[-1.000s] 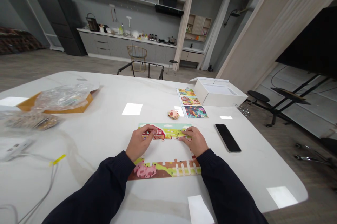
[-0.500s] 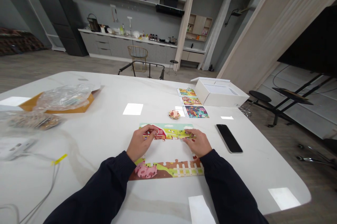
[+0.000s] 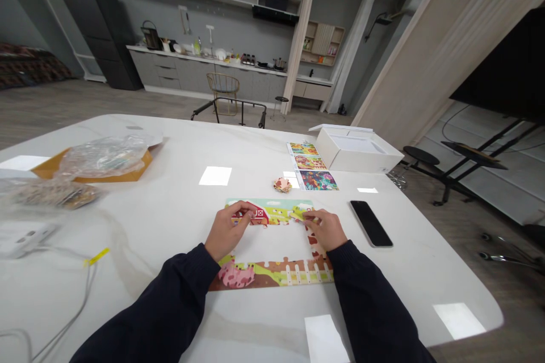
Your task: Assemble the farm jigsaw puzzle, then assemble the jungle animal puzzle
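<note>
A farm jigsaw puzzle (image 3: 272, 275) lies on the white table (image 3: 162, 181) as an open frame of joined pieces, with bare table showing in its middle. My left hand (image 3: 227, 230) has its fingertips on the red barn piece (image 3: 251, 214) in the top row. My right hand (image 3: 326, 229) pinches a green grass piece (image 3: 302, 215) at the top row's right end. A pink pig and white fence show along the bottom row. Both dark sleeves reach in from the lower corners.
A small heap of loose puzzle pieces (image 3: 282, 184) lies beyond the puzzle, next to several picture cards (image 3: 313, 164) and a white box (image 3: 360, 150). A black phone (image 3: 370, 224) lies to the right. Plastic-wrapped items on a brown envelope (image 3: 102, 159) and a white power strip (image 3: 25, 238) are left.
My right hand has slid rightward along the top row, uncovering more of the puzzle's right side. My left hand has hardly moved, and the view has tilted slightly.
</note>
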Available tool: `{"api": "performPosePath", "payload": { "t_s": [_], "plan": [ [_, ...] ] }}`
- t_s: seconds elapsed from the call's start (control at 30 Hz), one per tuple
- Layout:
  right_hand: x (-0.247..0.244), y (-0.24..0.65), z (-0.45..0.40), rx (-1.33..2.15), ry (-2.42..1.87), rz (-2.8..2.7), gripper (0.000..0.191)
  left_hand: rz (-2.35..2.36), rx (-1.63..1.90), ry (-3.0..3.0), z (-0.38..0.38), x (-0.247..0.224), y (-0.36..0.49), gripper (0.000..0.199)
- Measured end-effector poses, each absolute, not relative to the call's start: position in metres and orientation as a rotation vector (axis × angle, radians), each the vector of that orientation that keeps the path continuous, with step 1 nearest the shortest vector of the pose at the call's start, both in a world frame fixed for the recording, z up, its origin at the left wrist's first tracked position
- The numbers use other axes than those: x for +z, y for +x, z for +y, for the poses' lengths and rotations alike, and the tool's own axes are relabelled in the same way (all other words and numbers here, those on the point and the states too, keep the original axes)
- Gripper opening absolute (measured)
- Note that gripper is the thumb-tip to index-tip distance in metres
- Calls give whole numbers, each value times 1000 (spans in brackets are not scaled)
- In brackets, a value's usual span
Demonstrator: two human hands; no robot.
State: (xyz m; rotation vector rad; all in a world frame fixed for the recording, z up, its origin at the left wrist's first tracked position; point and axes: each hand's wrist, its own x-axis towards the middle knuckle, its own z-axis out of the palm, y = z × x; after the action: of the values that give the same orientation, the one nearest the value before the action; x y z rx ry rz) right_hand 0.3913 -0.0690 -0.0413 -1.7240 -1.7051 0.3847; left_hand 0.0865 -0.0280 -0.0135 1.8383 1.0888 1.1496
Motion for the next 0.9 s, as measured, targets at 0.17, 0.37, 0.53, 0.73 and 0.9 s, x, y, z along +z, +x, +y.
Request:
{"api": "performPosePath", "payload": {
  "t_s": [0.17,0.37,0.53,0.73,0.9],
  "plan": [
    [-42,391,-67,215,-1696,-1933,18,1079,1155,1841,-28,-14,86,16],
    [-42,385,-67,195,-1677,-1862,18,1080,1145,1850,-27,-16,86,16],
    [-25,372,-75,263,-1434,-1687,14,1037,1123,1954,-30,-10,87,15],
    [-9,352,-83,497,-1149,-1749,11,840,1043,2190,-43,4,103,27],
    [-9,350,-83,559,-1068,-1714,6,731,1005,2238,-39,4,116,20]
  ]
}}
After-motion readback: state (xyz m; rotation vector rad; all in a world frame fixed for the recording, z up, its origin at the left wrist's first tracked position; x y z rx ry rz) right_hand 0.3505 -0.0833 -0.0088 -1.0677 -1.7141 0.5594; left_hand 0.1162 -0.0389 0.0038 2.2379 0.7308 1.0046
